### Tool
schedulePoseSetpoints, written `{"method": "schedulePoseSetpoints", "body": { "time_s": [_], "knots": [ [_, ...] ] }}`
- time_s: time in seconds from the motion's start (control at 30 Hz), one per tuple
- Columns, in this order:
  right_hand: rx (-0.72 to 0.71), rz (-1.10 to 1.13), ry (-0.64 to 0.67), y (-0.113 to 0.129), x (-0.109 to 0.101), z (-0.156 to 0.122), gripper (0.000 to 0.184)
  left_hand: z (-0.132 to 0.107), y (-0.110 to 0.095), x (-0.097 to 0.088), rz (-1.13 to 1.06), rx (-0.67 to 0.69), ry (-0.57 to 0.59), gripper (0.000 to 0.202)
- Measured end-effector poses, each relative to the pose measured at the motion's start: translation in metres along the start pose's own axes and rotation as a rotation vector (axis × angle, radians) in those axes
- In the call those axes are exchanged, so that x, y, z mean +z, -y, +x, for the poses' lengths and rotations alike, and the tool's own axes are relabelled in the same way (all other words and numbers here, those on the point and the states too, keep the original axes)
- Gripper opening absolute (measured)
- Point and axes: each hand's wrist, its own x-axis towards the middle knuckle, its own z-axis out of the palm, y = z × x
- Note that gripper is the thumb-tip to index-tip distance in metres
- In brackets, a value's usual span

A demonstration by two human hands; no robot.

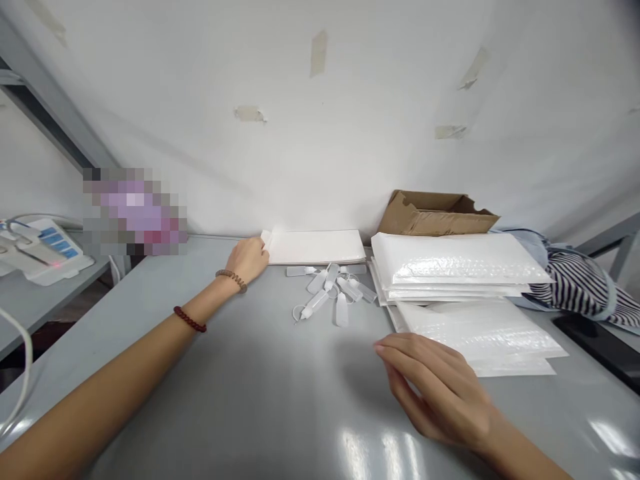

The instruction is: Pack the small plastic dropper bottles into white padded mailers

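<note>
My left hand (249, 259) reaches far across the grey table (240, 387) and its fingers curl on the left corner of a flat stack of white sheets (320, 247) lying against the back wall. My right hand (435, 390) hovers low over the table near me, fingers stretched out and holding nothing, its fingertips beside the near pile of white bubble mailers (480, 333). A taller pile of bubble mailers (455, 263) lies behind that one. Several small white plastic tags (333, 293) are scattered between the sheets and the mailers.
An open cardboard box (435, 212) stands at the back against the white wall. Striped cloth (585, 290) lies at the right edge. A white device with blue buttons (43, 250) sits on a lower table to the left, with a white cable.
</note>
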Motion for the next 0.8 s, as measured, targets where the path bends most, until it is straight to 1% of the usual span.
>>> {"method": "schedulePoseSetpoints", "body": {
  "time_s": [0.1,0.2,0.3,0.4,0.5,0.57,0.7,0.77,0.8],
  "knots": [
    [-0.005,0.001,-0.002,-0.003,0.002,-0.001,0.025,0.007,0.002,-0.006,-0.208,-0.107,0.014,0.03],
    [0.008,-0.004,-0.018,-0.006,0.003,-0.004,0.026,0.003,0.005,-0.018,-0.448,-0.204,0.003,0.03],
    [0.037,-0.013,-0.052,-0.009,0.0,-0.005,0.027,-0.011,0.014,-0.033,-0.678,-0.26,-0.015,0.03],
    [0.069,-0.036,-0.09,-0.01,-0.003,-0.004,0.028,-0.027,0.03,-0.047,-0.862,-0.27,-0.019,0.028],
    [0.131,-0.069,-0.128,-0.009,-0.005,-0.001,0.031,-0.044,0.042,-0.055,-0.995,-0.256,0.012,0.015],
    [0.167,-0.075,-0.172,-0.009,-0.006,0.0,0.032,-0.054,0.044,-0.058,-1.047,-0.237,0.092,0.011],
    [0.234,-0.086,-0.287,-0.008,-0.011,-0.002,0.033,-0.071,0.035,-0.06,-1.02,-0.188,0.379,0.021],
    [0.258,-0.119,-0.3,-0.005,-0.014,-0.003,0.034,-0.078,0.028,-0.06,-0.972,-0.161,0.5,0.021],
    [0.261,-0.134,-0.277,-0.003,-0.015,-0.004,0.034,-0.08,0.026,-0.06,-0.946,-0.148,0.561,0.02]
  ]
}}
